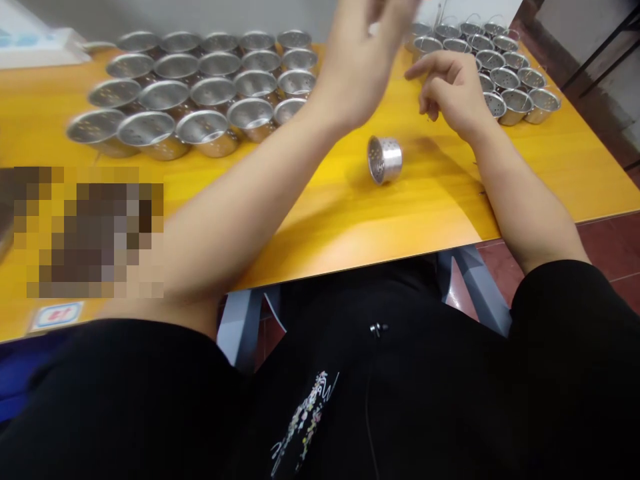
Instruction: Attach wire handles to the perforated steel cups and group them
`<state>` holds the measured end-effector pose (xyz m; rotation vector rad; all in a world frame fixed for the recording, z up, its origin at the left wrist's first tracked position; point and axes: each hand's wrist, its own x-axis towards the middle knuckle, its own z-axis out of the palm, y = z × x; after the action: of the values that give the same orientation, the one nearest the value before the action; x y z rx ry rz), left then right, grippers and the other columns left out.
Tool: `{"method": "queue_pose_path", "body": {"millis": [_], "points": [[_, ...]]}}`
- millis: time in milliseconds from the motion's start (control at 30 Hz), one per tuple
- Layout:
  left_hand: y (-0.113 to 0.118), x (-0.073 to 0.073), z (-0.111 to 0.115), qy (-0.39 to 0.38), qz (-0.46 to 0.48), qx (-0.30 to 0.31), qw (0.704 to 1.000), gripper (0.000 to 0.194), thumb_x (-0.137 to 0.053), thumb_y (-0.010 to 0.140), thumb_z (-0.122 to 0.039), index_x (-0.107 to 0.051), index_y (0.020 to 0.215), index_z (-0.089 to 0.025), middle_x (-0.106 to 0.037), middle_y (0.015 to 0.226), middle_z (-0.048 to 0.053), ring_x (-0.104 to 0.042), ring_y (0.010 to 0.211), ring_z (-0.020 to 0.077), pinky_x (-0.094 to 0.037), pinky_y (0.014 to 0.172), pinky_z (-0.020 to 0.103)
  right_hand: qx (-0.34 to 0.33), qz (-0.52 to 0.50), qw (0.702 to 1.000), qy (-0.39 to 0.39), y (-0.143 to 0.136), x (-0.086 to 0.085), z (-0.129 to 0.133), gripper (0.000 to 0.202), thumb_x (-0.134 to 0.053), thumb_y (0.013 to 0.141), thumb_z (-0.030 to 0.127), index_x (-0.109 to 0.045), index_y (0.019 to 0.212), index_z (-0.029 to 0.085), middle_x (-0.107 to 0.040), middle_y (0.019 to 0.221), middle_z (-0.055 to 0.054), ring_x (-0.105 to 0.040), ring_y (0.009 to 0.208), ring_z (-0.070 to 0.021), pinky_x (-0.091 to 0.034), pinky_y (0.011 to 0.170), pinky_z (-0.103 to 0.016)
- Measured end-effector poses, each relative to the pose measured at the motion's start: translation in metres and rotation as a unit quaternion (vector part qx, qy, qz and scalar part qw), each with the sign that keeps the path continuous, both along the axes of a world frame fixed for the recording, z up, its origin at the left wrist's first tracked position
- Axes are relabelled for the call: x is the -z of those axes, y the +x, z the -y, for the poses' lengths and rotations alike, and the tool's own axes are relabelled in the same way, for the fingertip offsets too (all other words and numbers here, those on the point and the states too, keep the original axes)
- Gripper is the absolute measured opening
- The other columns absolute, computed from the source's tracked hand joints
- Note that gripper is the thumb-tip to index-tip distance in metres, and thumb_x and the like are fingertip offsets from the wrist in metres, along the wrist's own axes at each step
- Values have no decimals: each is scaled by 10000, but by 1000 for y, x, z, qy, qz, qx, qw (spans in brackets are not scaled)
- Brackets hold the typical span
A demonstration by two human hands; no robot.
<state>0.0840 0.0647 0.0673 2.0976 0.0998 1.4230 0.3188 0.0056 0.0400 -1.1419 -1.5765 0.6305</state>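
Note:
A perforated metal cup [393, 160] lies on its side on the yellow table [320, 233], its mouth toward the left. Neither hand touches it. My left hand [363, 63] is raised across the table beyond the cup, fingers stretched upward; the top edge of the view cuts them off, and motion blurs them. A small white spot shows beside its fingers, too unclear to name. My right hand [455, 90] hovers near the right-hand group of cups, its index finger extended and the others loosely bent, with nothing seen in it.
Rows of perforated metal cups [207, 133] stand upright at the back left. More cups [516, 105], several with thin wire handles, fill the back right. A white object [43, 50] sits at the far left. A pixelated patch hides part of the table's left side.

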Motion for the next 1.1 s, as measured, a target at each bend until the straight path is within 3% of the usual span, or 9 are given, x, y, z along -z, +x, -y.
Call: {"method": "queue_pose_path", "body": {"millis": [67, 167, 333, 467, 600, 733, 867, 967, 1100], "points": [[-16, 0, 34, 63, -115, 10, 991, 769, -421, 1342, -877, -842, 1476, -247, -803, 1501, 150, -738, 1490, 450, -542, 1390, 698, -21, -12, 1000, 13, 4, 2, -4, 257, -764, 818, 141, -887, 958, 318, -791, 712, 29, -572, 572, -212, -463, 610, -409], [-39, 23, 66, 115, -200, 20, 973, 783, -932, 980, -968, -824, 1614, -521, -779, 1694, 85, -670, 1620, 532, -501, 1452, 794, -17, -31, 999, 19, 4, 2, -6, 503, -567, 804, -89, -900, 975, 247, -788, 674, 67, -608, 528, -155, -460, 552, -309], [-54, 55, 84, 50, -299, 93, 948, 1155, -1056, 922, -898, -694, 1868, -343, -642, 1922, 209, -576, 1805, 575, -414, 1558, 780, 37, -43, 998, -39, -10, -5, -1, 645, -395, 819, -218, -885, 1019, 152, -704, 530, 129, -498, 394, -96, -372, 455, -197], [-41, 63, 111, -30, -322, 180, 929, 1207, -1050, 989, -803, -574, 1960, -268, -640, 1943, 234, -696, 1738, 508, -618, 1444, 641, 69, -32, 994, -78, -16, -12, 5, 634, -389, 880, -255, -852, 984, 165, -688, 516, 138, -496, 394, -94, -377, 450, -182], [-25, 71, 133, -84, -302, 198, 929, 665, -876, 1120, -430, -764, 1756, -274, -914, 1538, 155, -891, 1424, 360, -718, 1314, 525, 84, -10, 991, -107, -14, -13, 11, 642, -401, 907, -277, -846, 986, 179, -683, 513, 142, -498, 412, -101, -386, 465, -186], [-19, 69, 158, -68, -277, 117, 951, 237, -738, 1116, -246, -889, 1300, -248, -938, 1332, 131, -905, 1217, 308, -774, 1120, 476, 79, 6, 990, -115, -17, -10, 15, 641, -439, 968, -273, -869, 1020, 200, -697, 537, 153, -526, 462, -103, -415, 523, -196], [1, 61, 212, 107, -246, -16, 963, 431, -886, 1058, -143, -881, 1454, -314, -850, 1638, 139, -667, 1759, 439, -660, 1388, 664, 106, -16, 987, -120, -27, -18, 6, 598, -472, 993, -257, -828, 994, 224, -669, 524, 159, -506, 473, -120, -380, 517, -235], [22, 63, 238, 340, -310, 48, 887, 399, -725, 1115, 65, -903, 1098, -292, -943, 1226, 85, -857, 1432, 395, -686, 1323, 646, 91, -63, 992, -55, -24, -31, -7, 577, -458, 1061, -234, -813, 1067, 220, -688, 558, 158, -515, 482, -116, -348, 501, -239], [19, 64, 215, 143, -356, 156, 910, 445, -581, 1131, 67, -835, 1261, -275, -922, 1289, 104, -869, 1132, 272, -727, 974, 416, 121, -146, 981, -46, -4, -31, -15, 529, -440, 1097, -179, -758, 1032, 238, -692, 561, 142, -474, 472, -123, -316, 487, -254]]}}
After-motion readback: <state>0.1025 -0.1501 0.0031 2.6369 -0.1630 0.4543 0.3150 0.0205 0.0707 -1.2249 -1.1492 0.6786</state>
